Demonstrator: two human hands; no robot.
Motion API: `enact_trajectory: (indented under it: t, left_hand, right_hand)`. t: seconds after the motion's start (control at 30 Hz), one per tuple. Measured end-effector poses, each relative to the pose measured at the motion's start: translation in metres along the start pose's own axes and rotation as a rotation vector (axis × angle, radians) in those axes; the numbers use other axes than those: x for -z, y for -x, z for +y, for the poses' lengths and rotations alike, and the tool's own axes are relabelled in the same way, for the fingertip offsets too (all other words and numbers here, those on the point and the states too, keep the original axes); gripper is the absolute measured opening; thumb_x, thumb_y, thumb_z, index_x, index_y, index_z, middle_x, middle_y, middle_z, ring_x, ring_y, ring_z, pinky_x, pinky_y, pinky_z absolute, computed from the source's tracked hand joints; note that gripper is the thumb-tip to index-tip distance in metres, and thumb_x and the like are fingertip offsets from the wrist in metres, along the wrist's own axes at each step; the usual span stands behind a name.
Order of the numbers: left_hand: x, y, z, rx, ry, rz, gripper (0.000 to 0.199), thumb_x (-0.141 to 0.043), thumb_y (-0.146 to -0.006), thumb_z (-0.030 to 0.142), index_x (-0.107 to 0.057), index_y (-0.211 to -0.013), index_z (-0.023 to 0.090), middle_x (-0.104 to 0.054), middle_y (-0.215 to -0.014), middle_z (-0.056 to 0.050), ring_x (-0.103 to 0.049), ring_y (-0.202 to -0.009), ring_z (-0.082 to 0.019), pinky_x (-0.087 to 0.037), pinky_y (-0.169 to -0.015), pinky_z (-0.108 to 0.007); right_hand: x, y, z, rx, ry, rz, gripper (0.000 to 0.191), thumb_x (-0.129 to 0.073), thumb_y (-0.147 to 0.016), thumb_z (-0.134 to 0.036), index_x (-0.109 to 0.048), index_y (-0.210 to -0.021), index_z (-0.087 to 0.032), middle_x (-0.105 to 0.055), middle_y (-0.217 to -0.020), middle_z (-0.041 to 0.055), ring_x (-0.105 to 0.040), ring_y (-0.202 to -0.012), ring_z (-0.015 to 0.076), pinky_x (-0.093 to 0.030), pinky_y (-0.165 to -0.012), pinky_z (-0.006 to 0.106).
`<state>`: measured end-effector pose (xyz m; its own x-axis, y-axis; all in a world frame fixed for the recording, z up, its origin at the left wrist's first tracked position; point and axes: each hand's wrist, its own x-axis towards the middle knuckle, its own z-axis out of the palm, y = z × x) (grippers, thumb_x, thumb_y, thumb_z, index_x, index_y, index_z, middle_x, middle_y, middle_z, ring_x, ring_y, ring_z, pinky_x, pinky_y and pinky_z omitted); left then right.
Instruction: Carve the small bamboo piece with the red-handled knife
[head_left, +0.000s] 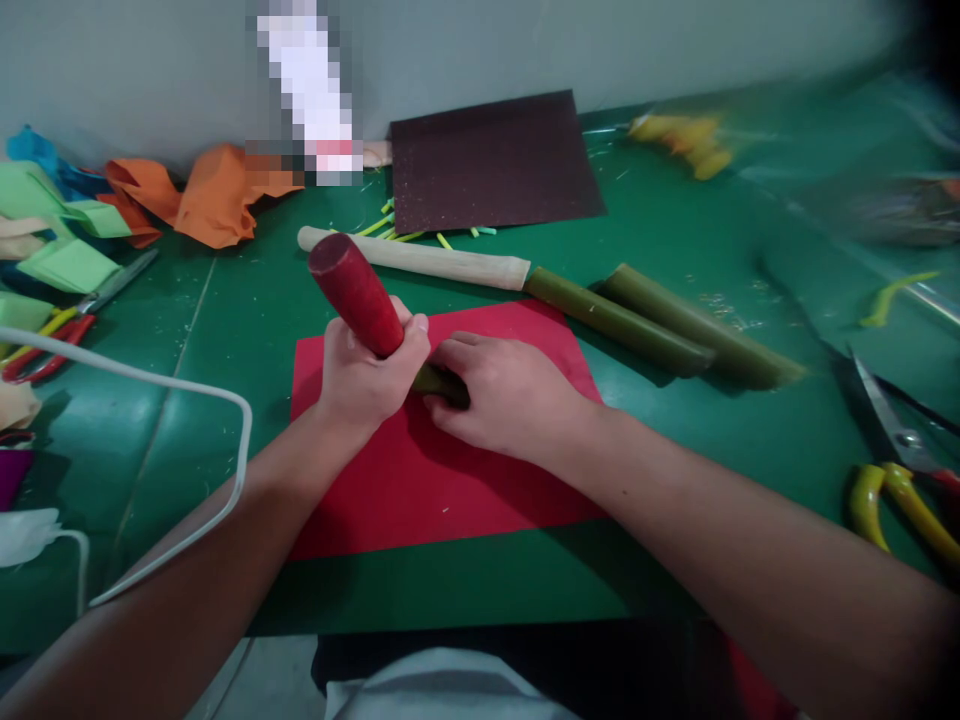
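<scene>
My left hand (371,368) is wrapped round a thick red cylindrical handle (360,298), which tilts up and away to the left. Its lower end is hidden in my fist, so I cannot tell what tool it is. Close beside it, my right hand (506,390) is closed on a short green bamboo piece (439,385). One end of this piece shows between the two hands; my right fingers cover the rest. Both hands are over a red sheet (450,500) on the green table (450,590).
Beyond the sheet lie a pale peeled stick (420,262) and two green bamboo pieces (622,320), (705,330). A dark sheet (495,165) lies behind. Yellow-handled scissors (900,450) are at right, red-handled scissors (75,325) at left. A white cable (150,372) crosses my left forearm.
</scene>
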<state>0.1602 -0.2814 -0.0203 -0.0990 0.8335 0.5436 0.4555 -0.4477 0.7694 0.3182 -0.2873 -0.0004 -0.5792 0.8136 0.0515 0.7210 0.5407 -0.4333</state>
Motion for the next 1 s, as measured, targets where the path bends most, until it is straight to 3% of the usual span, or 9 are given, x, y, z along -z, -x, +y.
enact_trajectory:
  t: [0.43,0.63,1.0]
  left_hand:
    - [0.007,-0.0012,-0.0008,0.041,0.028,-0.098,0.032,-0.062,-0.073,0.015,-0.038,-0.052,0.019,-0.035,-0.05,0.005,-0.034,-0.047,-0.007,-0.031,-0.043,-0.022]
    - [0.0056,-0.0015,-0.0018,0.039,0.041,-0.026,0.027,-0.06,-0.075,0.016,-0.043,-0.054,0.02,-0.041,-0.05,0.005,-0.04,-0.048,-0.008,-0.037,-0.046,-0.024]
    - [0.0035,-0.0009,-0.0041,-0.015,0.019,-0.044,0.025,-0.062,-0.076,0.014,-0.046,-0.057,0.019,-0.043,-0.052,0.006,-0.039,-0.049,-0.007,-0.037,-0.048,-0.023]
  right_hand:
    - [-0.0017,-0.0002,0.0012,0.022,-0.043,-0.047,0.026,-0.054,-0.082,-0.03,-0.065,-0.099,-0.013,-0.069,-0.095,0.0087,-0.059,-0.079,0.0191,-0.036,-0.066,0.031]
    - [-0.0044,-0.0006,0.0022,0.018,-0.034,-0.008,0.023,-0.055,-0.081,-0.032,-0.063,-0.094,-0.015,-0.068,-0.089,0.0071,-0.056,-0.075,0.0177,-0.033,-0.062,0.03]
    - [-0.0012,-0.0002,0.0006,0.005,-0.004,-0.011,0.023,-0.055,-0.081,-0.033,-0.064,-0.093,-0.015,-0.068,-0.089,0.0071,-0.058,-0.074,0.0183,-0.029,-0.059,0.031]
